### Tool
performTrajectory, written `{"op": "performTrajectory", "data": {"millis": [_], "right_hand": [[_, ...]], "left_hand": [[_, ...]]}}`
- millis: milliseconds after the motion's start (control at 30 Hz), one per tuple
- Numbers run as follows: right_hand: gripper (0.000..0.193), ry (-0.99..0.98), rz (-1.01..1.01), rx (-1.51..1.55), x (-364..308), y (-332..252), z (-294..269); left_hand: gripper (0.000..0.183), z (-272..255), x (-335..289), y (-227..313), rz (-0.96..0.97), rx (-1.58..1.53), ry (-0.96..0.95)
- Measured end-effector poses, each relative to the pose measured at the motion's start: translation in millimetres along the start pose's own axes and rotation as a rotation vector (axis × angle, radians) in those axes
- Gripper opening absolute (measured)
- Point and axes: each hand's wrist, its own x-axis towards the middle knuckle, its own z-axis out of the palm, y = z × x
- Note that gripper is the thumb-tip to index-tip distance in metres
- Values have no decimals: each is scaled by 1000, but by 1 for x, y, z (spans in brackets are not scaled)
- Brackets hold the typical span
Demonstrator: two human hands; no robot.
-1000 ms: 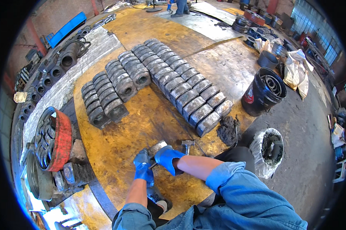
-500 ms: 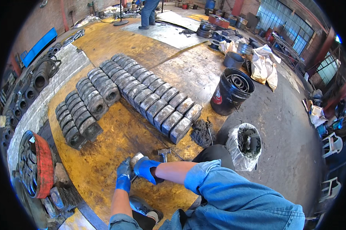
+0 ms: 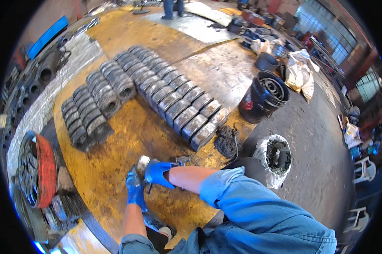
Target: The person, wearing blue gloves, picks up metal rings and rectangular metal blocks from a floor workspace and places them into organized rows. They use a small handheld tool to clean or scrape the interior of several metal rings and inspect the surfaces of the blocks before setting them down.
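Observation:
A small, round metal piece with a shiny top is held up between my two blue-gloved hands, above the stained yellow floor sheet. My right hand is closed around its right side. At its lower left, my left hand grips it, with the fingertips partly hidden. The end of a thin dark tool shows under my hands; what holds it is unclear. Just beyond my right wrist lies a hammer, its head showing. Ahead stand long rows of blocky, grimy metal parts, with shorter rows to the left.
A red-rimmed drum full of metal parts stands at left. On the right are a black bucket holding rings, a bag-lined bin and a dark greasy heap. Another person's legs show at the far end.
My hands have shifted slightly left with the metal piece, which now sits higher and shows more of its side. The view has tilted downward a little.

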Motion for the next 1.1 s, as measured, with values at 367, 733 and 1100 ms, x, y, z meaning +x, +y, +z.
{"op": "performTrajectory", "data": {"millis": [367, 733, 1100], "right_hand": [[32, -442, 159, -806, 71, 63, 71], [31, -395, 166, -710, 45, 66, 61], [36, -345, 125, -697, 45, 53, 62]], "left_hand": [[109, 3, 9, -31, 13, 305, -167], [110, 9, 7, -15, -27, 331, -180], [88, -16, -17, -11, 108, 641, 126]]}}
